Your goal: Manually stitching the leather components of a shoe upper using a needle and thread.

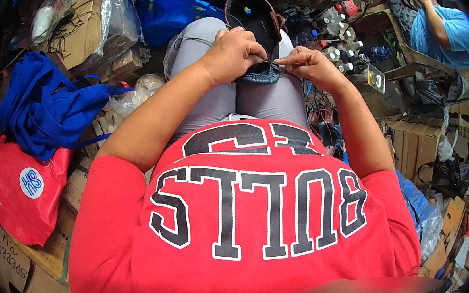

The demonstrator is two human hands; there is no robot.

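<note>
At far left lies a red bag (21, 212) with round white patches, and above it a crumpled blue cloth bag (47, 103). Next comes cardboard in clear plastic (82, 28), then bright blue bags (169, 19) beyond the knees. In the middle, the left hand (235, 54) bends over the near part of a dark, brown-edged shoe (245, 15), a thin dark cord (194, 38) crossing the thigh beside it. The shoe rests on the lap, opening up, its denim-blue end (261, 76) toward the wearer. The right hand (310, 65) is at its right edge, thumb and forefinger close together — the two hands are near each other but apart, and whether either grips the shoe or something thin cannot be told. Farther right stand plastic bottles (343, 40), then cardboard boxes (414, 139) — and, at far right, a person in light blue (451, 32).
</note>
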